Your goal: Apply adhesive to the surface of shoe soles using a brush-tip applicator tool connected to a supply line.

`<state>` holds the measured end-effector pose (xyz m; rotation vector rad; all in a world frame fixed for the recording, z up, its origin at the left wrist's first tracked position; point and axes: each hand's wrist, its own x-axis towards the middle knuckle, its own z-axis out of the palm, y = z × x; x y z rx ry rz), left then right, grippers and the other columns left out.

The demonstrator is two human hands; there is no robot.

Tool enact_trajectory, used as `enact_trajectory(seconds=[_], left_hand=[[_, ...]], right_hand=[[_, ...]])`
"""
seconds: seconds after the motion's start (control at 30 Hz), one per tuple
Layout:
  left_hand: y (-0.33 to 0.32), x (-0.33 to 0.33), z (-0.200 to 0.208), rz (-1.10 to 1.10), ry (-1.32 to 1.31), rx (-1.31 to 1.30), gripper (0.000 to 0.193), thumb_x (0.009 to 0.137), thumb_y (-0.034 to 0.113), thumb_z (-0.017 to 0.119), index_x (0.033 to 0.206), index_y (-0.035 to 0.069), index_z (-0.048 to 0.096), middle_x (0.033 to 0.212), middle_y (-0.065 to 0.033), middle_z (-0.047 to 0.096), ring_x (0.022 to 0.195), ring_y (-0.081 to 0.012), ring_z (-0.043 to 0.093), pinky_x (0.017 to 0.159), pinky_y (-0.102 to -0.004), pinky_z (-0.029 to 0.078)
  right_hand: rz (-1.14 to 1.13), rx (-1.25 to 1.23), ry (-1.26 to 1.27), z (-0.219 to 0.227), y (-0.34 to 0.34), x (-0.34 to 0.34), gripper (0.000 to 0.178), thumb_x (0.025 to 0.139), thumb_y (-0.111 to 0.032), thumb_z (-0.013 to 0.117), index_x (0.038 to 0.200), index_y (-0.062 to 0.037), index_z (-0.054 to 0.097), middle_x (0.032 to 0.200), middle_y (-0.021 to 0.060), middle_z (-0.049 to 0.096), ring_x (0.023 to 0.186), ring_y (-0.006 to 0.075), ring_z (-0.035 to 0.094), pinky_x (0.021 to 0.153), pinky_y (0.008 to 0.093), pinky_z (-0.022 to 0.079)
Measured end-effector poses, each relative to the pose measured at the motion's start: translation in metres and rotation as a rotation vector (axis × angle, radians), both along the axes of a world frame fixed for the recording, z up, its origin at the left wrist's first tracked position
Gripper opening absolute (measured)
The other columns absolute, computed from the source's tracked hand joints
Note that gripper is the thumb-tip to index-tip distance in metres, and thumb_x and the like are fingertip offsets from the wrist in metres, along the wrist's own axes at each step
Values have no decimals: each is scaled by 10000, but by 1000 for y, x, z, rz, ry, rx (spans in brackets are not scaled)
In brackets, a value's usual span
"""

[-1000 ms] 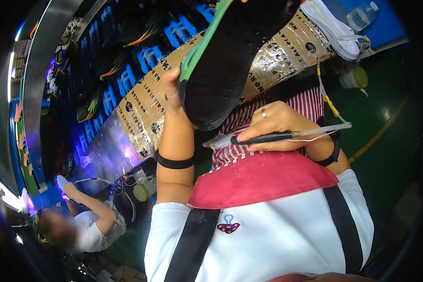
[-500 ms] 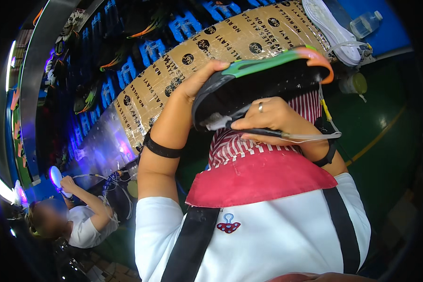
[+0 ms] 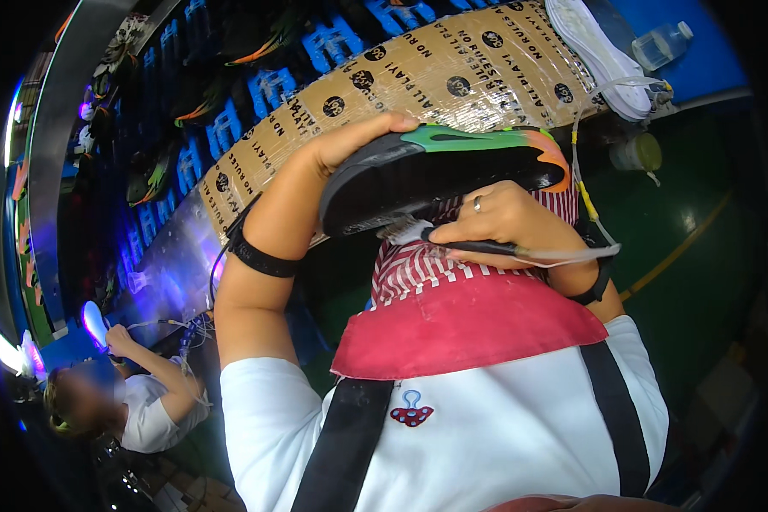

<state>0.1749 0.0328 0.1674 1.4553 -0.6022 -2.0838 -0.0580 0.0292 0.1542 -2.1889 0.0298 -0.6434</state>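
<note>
up near chest height the left hand (image 3: 350, 141) grips a black shoe (image 3: 435, 175) by its heel end, sole tilted up. right hand (image 3: 503, 224) fingers pinch a thin brush (image 3: 486, 248) touching it. beyond: taped cardboard (image 3: 418, 77), white sole (image 3: 597, 51), water bottle (image 3: 661, 43), a co-worker (image 3: 136, 401) lower left.

A long brown printed cardboard sheet (image 3: 418, 85) with black round marks spans the bench.

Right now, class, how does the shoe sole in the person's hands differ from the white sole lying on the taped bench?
The held sole is black with a green-and-orange rim; the white sole is plain white. The held sole is gripped by the left hand in the air; the white sole rests on the bench, untouched. Both are long, curved soles.
</note>
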Motion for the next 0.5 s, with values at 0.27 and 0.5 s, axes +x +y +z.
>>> enact_trajectory(seconds=[0.27,0.5], left_hand=[[-2,16,8,-29,20,-21,411,791,356,587,1083,67,605,967,-92,637,786,-160,611,723,-271,489],[4,10,21,20,49,-86,420,815,371,550,1091,58,598,957,-95,641,773,-149,613,695,-261,492]], right_hand=[[-67,8,31,-1,1,-2,214,686,-94,711,888,-45,659,622,85,570,538,227,531,497,291,422],[-239,-54,-94,-4,0,-3,208,689,-86,705,888,-45,658,577,85,540,528,216,533,500,288,428]])
